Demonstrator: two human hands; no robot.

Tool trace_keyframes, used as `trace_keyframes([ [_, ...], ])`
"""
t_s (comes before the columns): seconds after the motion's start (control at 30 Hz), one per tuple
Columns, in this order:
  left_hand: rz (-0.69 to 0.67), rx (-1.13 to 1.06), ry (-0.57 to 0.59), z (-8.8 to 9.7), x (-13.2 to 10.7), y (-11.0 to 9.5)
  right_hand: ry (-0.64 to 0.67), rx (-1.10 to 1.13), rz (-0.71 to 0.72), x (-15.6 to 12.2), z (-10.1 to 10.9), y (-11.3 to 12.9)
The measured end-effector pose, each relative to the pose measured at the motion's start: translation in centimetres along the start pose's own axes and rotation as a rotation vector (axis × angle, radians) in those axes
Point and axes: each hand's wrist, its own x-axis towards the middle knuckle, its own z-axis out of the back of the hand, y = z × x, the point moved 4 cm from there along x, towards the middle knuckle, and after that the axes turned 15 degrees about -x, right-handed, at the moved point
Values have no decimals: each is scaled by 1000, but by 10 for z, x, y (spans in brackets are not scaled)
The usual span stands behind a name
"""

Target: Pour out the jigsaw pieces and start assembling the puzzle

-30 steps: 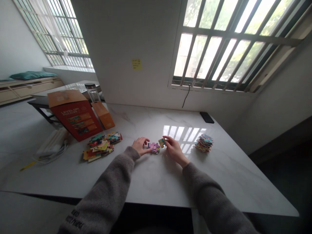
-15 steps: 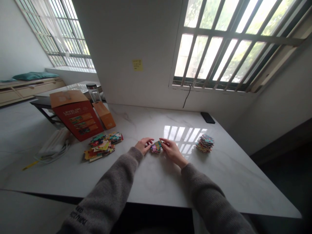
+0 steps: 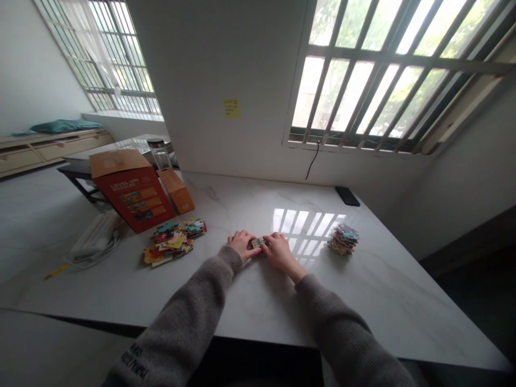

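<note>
Between my hands, near the middle of the white tabletop, are small colourful puzzle pieces (image 3: 257, 243), partly covered by my fingers. My left hand (image 3: 242, 244) grips them from the left with its fingers curled round the edge. From the right, my right hand (image 3: 278, 249) closes its thumb and fingertips on the same pieces. A neat stack of puzzle pieces (image 3: 343, 239) stands to the right of my right hand. Off to the left lies a loose heap of puzzle pieces (image 3: 171, 242).
A red puzzle box (image 3: 137, 196) and a smaller orange box (image 3: 177, 191) stand at the left. Beside them lie a white power strip (image 3: 97, 234) with its cable and a glass bottle (image 3: 161, 157) behind. A black phone (image 3: 347, 196) rests at the back right of the marble-look table (image 3: 258, 301).
My hands have come closer together and closed on the puzzle pieces, covering more of them. The whole view has shifted slightly.
</note>
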Motion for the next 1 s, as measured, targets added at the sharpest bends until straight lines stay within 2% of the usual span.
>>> trace_keyframes([
  [0.13,-2,-53,34,0,-3,-3,105,104,-1,1,-2,-1],
  [0.33,-7,-126,49,-1,-5,-10,119,107,26,1,3,-1],
  [0.57,-23,-277,5,-6,-4,-4,197,393,69,3,-1,-5],
  [0.73,-202,-488,-25,-13,-4,-1,139,671,137,-2,3,1],
  [0.9,-150,-714,68,-18,-3,3,104,834,115,-5,3,8],
  [1.0,-111,-797,48,-15,-1,7,8,747,68,-4,3,5],
])
